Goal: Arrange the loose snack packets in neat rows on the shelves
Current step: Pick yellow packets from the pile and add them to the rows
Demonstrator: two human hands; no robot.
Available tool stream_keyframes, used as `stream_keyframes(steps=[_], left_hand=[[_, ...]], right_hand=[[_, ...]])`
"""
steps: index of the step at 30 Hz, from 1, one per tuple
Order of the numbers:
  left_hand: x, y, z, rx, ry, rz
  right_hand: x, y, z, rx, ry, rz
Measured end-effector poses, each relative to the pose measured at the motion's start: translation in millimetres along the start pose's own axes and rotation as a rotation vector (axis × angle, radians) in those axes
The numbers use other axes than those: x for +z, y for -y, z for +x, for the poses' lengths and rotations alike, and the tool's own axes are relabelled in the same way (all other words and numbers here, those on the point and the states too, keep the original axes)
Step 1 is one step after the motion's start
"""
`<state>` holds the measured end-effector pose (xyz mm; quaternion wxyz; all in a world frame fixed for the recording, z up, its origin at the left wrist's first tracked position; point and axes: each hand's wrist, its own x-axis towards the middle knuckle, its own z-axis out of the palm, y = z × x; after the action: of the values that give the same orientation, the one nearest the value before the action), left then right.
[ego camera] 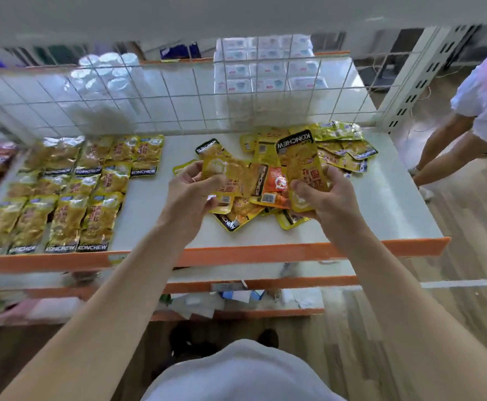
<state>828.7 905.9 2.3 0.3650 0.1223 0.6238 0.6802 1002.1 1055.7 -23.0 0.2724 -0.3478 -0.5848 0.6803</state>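
Note:
Yellow snack packets lie in neat rows (71,192) on the left part of the white shelf (155,215). A loose heap of the same packets (332,151) sits at the shelf's right back. My left hand (191,195) grips a yellow packet (230,175) by its lower edge. My right hand (326,195) holds another yellow packet (300,166) upright, its black label end pointing away from me. Between my hands lie several jumbled packets, one of them orange (277,186).
A white wire grid (178,91) backs the shelf, with stacked white packs (265,70) behind it. The shelf's orange front edge (236,254) runs below my wrists; lower shelves hold clutter. Another person's legs (444,146) stand at the right on the wooden floor.

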Motion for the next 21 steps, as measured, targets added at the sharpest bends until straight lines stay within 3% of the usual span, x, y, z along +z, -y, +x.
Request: stream_keyframes(steps=[8, 13, 17, 21], left_hand=[[-56.3, -12.3, -35.5, 0.067, -0.117, -0.14], [-90.4, -16.6, -52.0, 0.105, -0.088, -0.038], [-129.6, -18.7, -72.0, 0.135, 0.026, 0.1], [-172.0, -21.9, -99.0, 0.155, -0.002, 0.126]], right_hand=[[35.8, 13.7, -8.3, 0.008, 0.11, -0.04], [74.7, 24.0, -30.8, -0.055, 0.242, -0.073], [111.8, 26.9, -53.3, -0.039, 0.3, -0.032], [158.4, 21.2, -80.2, -0.025, 0.284, 0.083]])
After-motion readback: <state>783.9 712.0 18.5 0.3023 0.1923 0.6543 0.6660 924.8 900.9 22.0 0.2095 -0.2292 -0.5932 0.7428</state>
